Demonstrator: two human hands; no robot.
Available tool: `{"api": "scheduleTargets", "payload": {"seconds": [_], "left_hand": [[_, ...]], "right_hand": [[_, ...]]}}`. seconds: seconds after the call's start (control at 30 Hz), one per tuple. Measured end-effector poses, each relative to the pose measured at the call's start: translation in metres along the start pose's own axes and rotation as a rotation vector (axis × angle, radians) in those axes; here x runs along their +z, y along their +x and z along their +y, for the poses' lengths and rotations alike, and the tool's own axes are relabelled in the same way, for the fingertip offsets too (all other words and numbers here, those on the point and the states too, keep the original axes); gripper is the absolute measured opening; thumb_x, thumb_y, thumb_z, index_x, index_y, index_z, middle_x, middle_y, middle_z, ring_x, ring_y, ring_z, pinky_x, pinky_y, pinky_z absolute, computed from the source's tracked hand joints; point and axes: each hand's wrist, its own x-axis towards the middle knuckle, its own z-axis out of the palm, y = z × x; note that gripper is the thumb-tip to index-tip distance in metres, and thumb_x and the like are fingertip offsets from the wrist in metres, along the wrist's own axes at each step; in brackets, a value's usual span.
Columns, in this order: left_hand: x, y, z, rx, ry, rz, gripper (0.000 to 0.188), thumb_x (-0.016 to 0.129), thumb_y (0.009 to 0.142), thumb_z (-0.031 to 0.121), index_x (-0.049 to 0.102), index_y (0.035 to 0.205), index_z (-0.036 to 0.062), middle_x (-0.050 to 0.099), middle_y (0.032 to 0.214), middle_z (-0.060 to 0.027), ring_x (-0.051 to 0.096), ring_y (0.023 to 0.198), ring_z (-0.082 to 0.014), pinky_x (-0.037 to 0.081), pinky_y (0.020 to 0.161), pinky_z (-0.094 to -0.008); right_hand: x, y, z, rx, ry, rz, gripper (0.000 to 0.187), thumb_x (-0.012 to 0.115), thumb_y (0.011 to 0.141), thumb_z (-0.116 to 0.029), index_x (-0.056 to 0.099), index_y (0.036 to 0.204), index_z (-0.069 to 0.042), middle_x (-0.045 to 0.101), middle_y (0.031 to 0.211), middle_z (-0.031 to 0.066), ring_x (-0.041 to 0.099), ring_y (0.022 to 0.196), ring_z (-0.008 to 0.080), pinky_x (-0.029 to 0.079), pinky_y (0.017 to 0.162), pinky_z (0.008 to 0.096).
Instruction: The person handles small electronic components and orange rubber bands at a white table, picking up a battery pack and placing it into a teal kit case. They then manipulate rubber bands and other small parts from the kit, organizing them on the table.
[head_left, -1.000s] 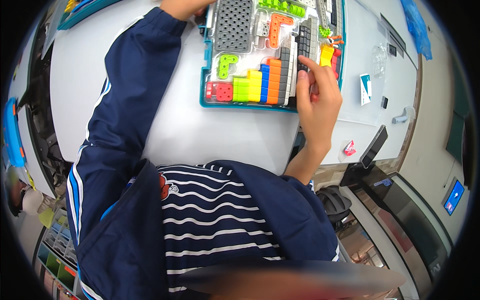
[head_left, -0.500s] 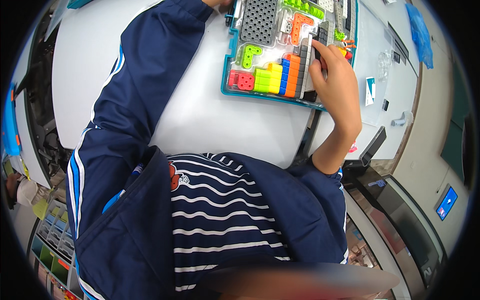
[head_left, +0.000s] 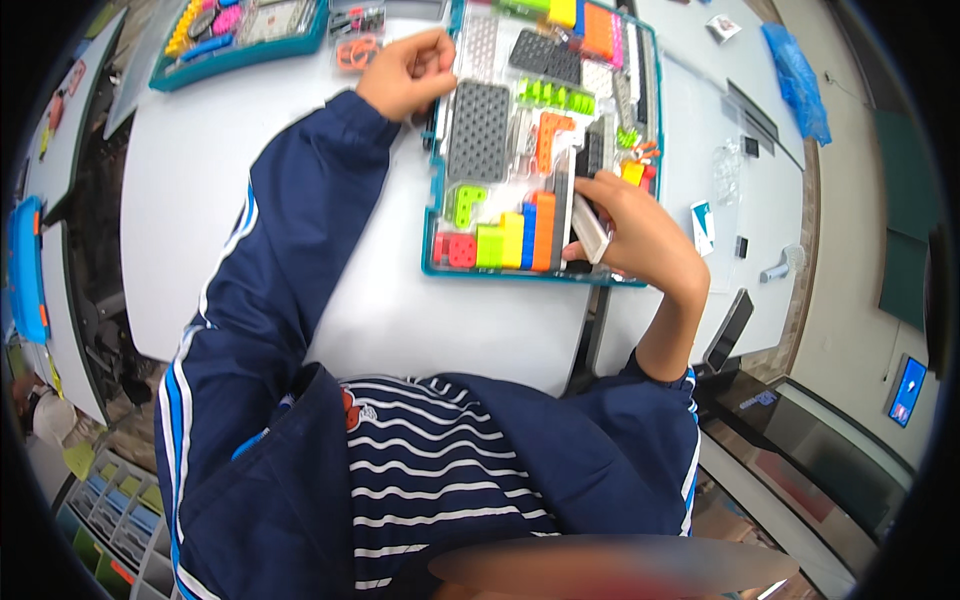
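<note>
My right hand (head_left: 640, 228) is over the right part of a teal-rimmed tray of building parts (head_left: 520, 277). Its thumb and fingers pinch a long white block (head_left: 590, 230), tilted up out of the tray. Beside that block stand rows of orange bricks (head_left: 543, 230), blue, yellow and lime green (head_left: 489, 247) ones. My left hand (head_left: 412, 75) is curled at the tray's left edge, near a dark grey perforated plate (head_left: 478, 130); whatever its fingers may hold is hidden. An orange angled piece (head_left: 550, 140) and a lime L-shaped piece (head_left: 468, 205) lie between the hands.
A second teal tray (head_left: 240, 70) with yellow, pink and blue parts stands at the far left. Next to it lie orange pieces (head_left: 357, 54) in clear plastic. To the right are a blue plastic bag (head_left: 797, 80), a white and teal card (head_left: 703, 228) and a dark screen (head_left: 728, 330).
My right hand has lifted the white block out of its row and tilted it. My left hand has come fully into view. The view has shifted, showing more of the tray's far part.
</note>
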Motion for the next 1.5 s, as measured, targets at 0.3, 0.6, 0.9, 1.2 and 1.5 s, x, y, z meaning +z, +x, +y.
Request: {"api": "scheduleTargets", "payload": {"seconds": [0.3,0.6,0.9,1.2,1.5], "left_hand": [[0.004,-0.002,0.013,-0.104,-0.072,0.022,0.018,0.065,0.086,0.007,0.047,0.089,0.0103,0.049,0.074,0.0075,0.043,0.053,0.0019,0.034,0.047,-0.0164],[0.004,-0.002,0.015,-0.136,-0.041,0.033,0.018,0.064,0.086,0.006,0.047,0.088,0.0102,0.048,0.074,0.0073,0.043,0.054,0.0016,0.034,0.049,-0.0161],[0.01,0.0,0.009,0.019,0.092,0.128,0.012,0.062,0.085,0.003,0.054,0.093,0.0053,0.033,0.062,0.0103,0.027,0.056,0.0008,0.023,0.057,-0.0189],[0.026,-0.007,0.019,0.248,0.438,0.364,0.008,0.059,0.085,0.002,0.059,0.093,0.0031,0.03,0.052,0.0057,0.027,0.048,-0.0027,0.025,0.05,-0.0234],[0.027,-0.005,0.023,0.24,0.412,0.335,0.011,0.059,0.085,0.002,0.063,0.095,0.0032,0.031,0.052,0.0055,0.028,0.048,-0.0029,0.026,0.051,-0.0231]], "right_hand": [[0.009,-0.007,-0.005,0.063,0.143,0.183,0.042,0.077,0.084,-0.02,0.063,0.116,0.003,0.052,0.076,0.0088,0.051,0.065,0.0193,0.044,0.063,0.0326],[0.014,-0.015,-0.002,0.006,0.384,0.508,0.024,0.065,0.09,-0.012,0.065,0.11,0.001,0.062,0.087,0.0063,0.059,0.076,0.0125,0.047,0.07,0.0284],[0.014,-0.01,0.043,0.137,0.65,1.134,0.013,0.053,0.096,-0.011,0.063,0.098,-0.002,0.062,0.082,0.0034,0.054,0.069,0.0104,0.046,0.065,0.0271],[-0.003,0.037,0.044,0.427,-0.04,0.776,0.027,0.071,0.087,-0.032,0.072,0.094,-0.006,0.071,0.077,0.0135,0.068,0.07,0.0291,0.051,0.065,0.0384],[0.006,0.041,0.05,0.408,0.019,0.904,0.024,0.073,0.085,-0.029,0.073,0.095,-0.006,0.072,0.077,0.0133,0.071,0.068,0.0278,0.053,0.064,0.0382]]}}
